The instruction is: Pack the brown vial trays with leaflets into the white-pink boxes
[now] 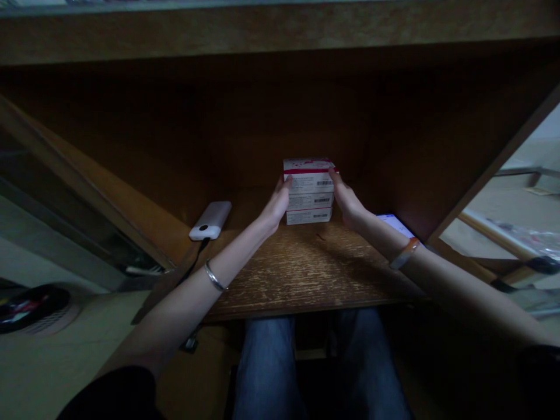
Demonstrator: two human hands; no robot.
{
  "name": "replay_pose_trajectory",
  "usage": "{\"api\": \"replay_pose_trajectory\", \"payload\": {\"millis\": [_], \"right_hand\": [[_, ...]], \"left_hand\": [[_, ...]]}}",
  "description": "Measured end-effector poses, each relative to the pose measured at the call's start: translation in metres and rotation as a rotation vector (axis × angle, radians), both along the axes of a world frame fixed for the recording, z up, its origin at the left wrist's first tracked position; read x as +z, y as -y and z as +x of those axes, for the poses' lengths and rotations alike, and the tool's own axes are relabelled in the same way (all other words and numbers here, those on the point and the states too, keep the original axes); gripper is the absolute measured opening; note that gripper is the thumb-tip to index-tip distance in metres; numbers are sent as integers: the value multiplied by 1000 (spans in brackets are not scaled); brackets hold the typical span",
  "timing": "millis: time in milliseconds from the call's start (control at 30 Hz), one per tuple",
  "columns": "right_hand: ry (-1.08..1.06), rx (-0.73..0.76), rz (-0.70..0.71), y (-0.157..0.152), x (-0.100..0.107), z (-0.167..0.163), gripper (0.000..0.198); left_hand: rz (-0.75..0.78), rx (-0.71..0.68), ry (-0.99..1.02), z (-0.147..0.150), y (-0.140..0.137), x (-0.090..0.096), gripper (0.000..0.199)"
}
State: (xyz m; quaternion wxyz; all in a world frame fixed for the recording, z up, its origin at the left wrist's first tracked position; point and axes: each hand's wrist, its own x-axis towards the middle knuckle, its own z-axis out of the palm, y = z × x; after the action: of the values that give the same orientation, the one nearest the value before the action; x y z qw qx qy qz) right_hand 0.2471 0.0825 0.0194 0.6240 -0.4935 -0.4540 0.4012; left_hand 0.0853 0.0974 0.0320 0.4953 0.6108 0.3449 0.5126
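Observation:
A stack of three white cardboard boxes [309,200] with printed text, barcodes and pink-red trim stands on the wooden shelf [280,268]. My left hand [278,203] presses against the left side of the stack, its thumb on the front of the top box. On the opposite side my right hand [347,198] grips the stack, with its thumb at the upper right corner. The fingers of both hands are mostly hidden behind the sides of the boxes. The boxes sit squarely one on another.
A white power bank [210,220] with a black cable lies to the left. Beyond my right forearm, a phone with a lit screen [396,224] lies on the shelf. Wooden side walls and a thick top edge [280,32] enclose the space. A bin [37,309] stands at lower left.

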Motion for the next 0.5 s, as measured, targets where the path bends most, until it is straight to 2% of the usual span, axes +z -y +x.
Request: {"api": "replay_pose_trajectory", "payload": {"millis": [133, 233, 333, 400, 433, 500], "right_hand": [[32, -108, -36, 19, 18, -6, 70], [-28, -100, 85, 35, 32, -9, 68], [-172, -4, 225, 54, 44, -7, 48], [-232, 90, 249, 69, 52, -3, 32], [-246, 132, 243, 78, 55, -2, 28], [-261, 199, 217, 94, 59, -2, 34]], "left_hand": [[141, 58, -57, -3, 16, 13, 41], [262, 81, -16, -6, 31, 20, 39], [355, 50, 44, -13, 50, 25, 42], [348, 38, 96, -18, 64, 28, 45], [323, 28, 124, -20, 72, 28, 46], [270, -7, 140, -24, 85, 29, 46]]}}
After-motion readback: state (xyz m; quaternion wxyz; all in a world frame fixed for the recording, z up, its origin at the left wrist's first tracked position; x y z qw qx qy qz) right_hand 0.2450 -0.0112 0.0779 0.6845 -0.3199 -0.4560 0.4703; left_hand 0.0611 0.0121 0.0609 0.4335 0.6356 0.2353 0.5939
